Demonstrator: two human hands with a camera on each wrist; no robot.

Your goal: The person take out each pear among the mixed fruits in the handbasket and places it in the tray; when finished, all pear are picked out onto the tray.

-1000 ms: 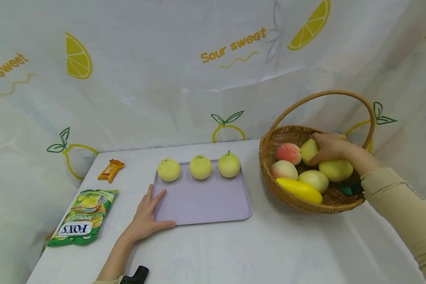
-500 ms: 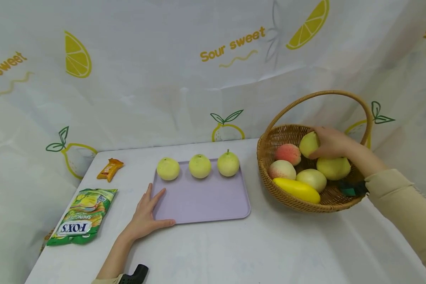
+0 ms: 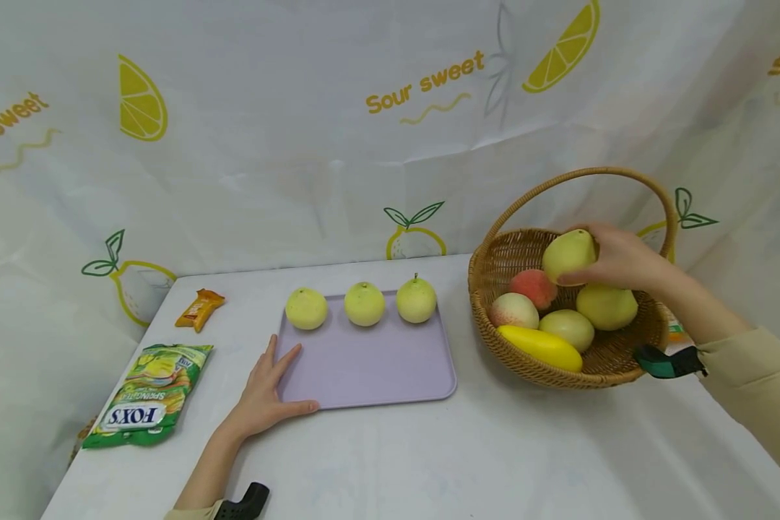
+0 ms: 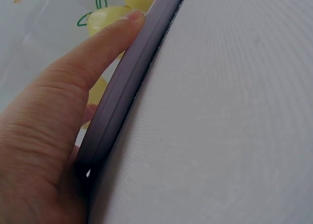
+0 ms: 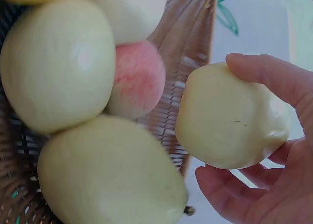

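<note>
My right hand holds a yellow-green pear above the wicker basket, with thumb and fingers round its sides. In the right wrist view this pear is raised beside the other fruit. Still inside the basket are another pear, a pale oval fruit, a red peach, a paler peach and a long yellow fruit. My left hand, fingers spread, rests at the near left corner of the lilac tray; its thumb touches the tray's front edge.
Three round yellow-green fruits stand in a row along the tray's far side. To the left lie a green Fox's candy bag and a small orange packet. The basket's tall handle arches near my right arm.
My right hand has lifted the pear up from among the basket's fruit, and the red peach has shifted slightly. The left hand stays at the tray.
</note>
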